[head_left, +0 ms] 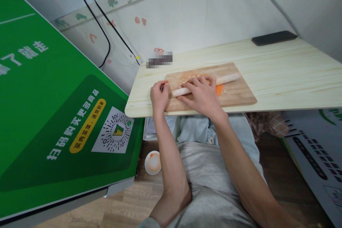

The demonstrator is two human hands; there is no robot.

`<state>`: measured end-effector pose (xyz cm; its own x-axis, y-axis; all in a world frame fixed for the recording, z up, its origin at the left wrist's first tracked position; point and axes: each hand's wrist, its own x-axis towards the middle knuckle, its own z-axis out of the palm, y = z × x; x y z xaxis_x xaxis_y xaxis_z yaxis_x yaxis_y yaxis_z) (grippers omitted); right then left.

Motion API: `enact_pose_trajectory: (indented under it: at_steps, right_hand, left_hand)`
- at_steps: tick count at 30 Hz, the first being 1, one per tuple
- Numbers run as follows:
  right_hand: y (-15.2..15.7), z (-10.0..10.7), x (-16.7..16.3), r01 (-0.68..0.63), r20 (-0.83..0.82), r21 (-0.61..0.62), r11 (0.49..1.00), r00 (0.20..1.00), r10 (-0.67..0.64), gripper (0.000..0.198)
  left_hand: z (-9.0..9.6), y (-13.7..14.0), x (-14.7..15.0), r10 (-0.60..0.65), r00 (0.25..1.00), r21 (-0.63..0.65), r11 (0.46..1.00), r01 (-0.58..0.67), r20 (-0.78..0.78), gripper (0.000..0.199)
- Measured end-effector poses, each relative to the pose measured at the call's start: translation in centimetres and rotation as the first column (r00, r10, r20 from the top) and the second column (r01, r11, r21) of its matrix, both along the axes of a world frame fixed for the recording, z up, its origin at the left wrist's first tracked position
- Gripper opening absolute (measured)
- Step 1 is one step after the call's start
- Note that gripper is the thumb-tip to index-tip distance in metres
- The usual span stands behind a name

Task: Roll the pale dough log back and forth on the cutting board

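Observation:
A wooden cutting board (244,94) lies on the table, with white crumbs or flour scattered over it. Across it runs a pale rolling pin (228,78). My right hand (201,92) is laid over the pin, fingers on the far side and thumb on the near side. Part of a flat orange round (219,90), like dough, shows beneath that hand and the pin; the rest is hidden. At the board's left edge, my left hand (159,95) is closed with thumb and fingers curled together. A small dark spot shows between them, too small to name.
The light wood table (288,74) meets the wall at the back. On it, a black phone (274,38) lies far right and a blurred dark item (159,60) back left. A green printed panel (66,114) stands left. Below is a white bowl (153,162).

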<state>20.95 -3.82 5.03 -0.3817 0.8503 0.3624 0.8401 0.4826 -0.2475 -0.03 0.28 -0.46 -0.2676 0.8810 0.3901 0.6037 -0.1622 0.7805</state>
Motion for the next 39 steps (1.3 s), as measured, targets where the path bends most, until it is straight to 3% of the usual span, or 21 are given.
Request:
enact_pose_trajectory:
  at_steps: [11, 39]
  right_hand:
    - [0.14, -0.54, 0.14, -0.014, -0.012, 0.045, 0.999, 1.0, 0.014, 0.038]
    - [-0.26, 0.26, -0.17, 0.013, 0.017, -0.044, 0.999, 1.0, -0.012, 0.044]
  left_hand:
    - [0.36, -0.12, 0.14, 0.004, 1.0, -0.006, 1.0, -0.004, 0.003, 0.019]
    - [0.23, 0.12, -0.14, -0.003, 1.0, -0.009, 1.0, 0.003, -0.016, 0.02]
